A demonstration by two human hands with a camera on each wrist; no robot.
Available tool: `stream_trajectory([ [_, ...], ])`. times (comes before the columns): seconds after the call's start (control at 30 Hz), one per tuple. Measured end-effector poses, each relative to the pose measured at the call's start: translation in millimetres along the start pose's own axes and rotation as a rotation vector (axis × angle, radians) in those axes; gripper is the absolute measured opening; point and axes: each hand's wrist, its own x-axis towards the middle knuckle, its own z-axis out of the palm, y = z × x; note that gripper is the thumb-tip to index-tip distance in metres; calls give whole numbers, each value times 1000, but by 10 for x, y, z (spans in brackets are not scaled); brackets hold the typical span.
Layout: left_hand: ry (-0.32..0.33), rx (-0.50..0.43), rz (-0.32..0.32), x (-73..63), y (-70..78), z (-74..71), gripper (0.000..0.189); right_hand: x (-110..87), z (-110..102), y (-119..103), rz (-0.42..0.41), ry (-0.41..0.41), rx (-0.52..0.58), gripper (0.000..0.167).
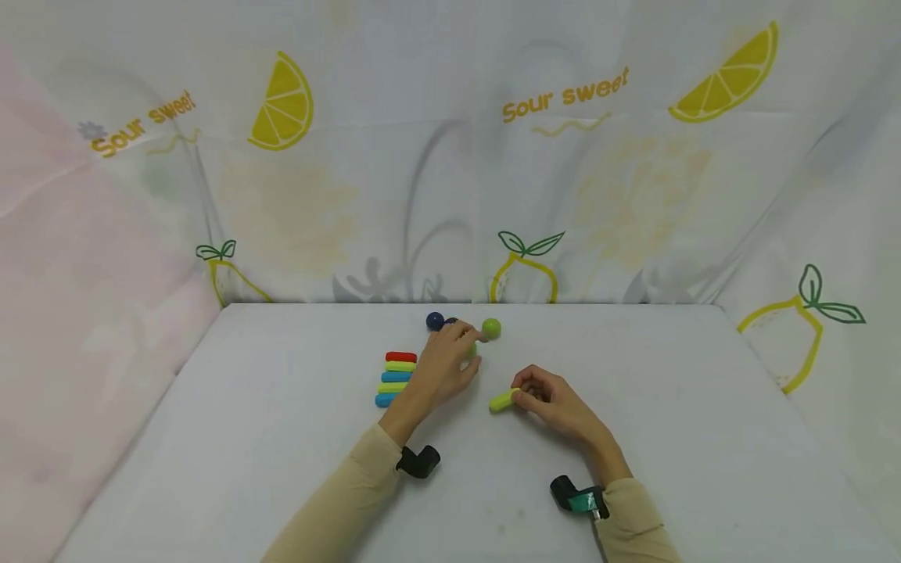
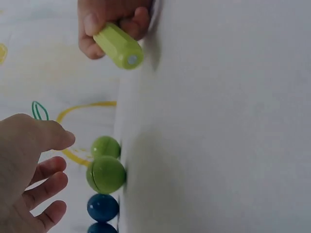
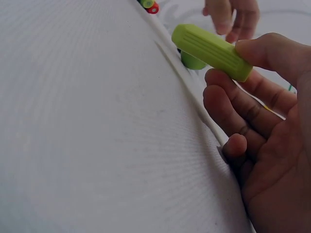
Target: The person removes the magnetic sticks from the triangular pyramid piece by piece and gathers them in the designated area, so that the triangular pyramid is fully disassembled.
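In the head view my right hand (image 1: 556, 400) pinches a yellow-green magnetic stick (image 1: 502, 401) by one end, between thumb and fingers. A round metal tip shows on the free end of this stick (image 2: 119, 47) in the left wrist view. My left hand (image 1: 442, 363) hovers by the balls with its fingers relaxed and apart, holding nothing. Close to it are a green ball (image 1: 470, 352), partly hidden by the hand, and a second green ball (image 1: 491, 328). Two dark blue balls (image 1: 435, 321) lie just beyond its fingers, one partly covered.
Left of my left forearm, several coloured sticks lie side by side: a red stick (image 1: 400, 357) at the far end, then yellow-green and blue ones. The white table (image 1: 669, 407) meets a lemon-printed cloth (image 1: 394, 195) at its back edge.
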Motion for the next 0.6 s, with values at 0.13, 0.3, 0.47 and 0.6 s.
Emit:
stream_trajectory([
  [0.13, -27, 13, -26, -49, -132, 43, 24, 6, 5, 57, -5, 13, 1, 13],
  [0.3, -66, 27, -41, 50, -208, 82, 20, 7, 8, 65, -17, 7, 13, 15],
  [0.47, -81, 67, -29, 214, -231, 135, 16, 6, 6, 85, -24, 2, 21, 16],
  [0.6, -77, 76, -28, 285, -232, 142, 15, 7, -5, 85, -29, 6, 21, 16],
])
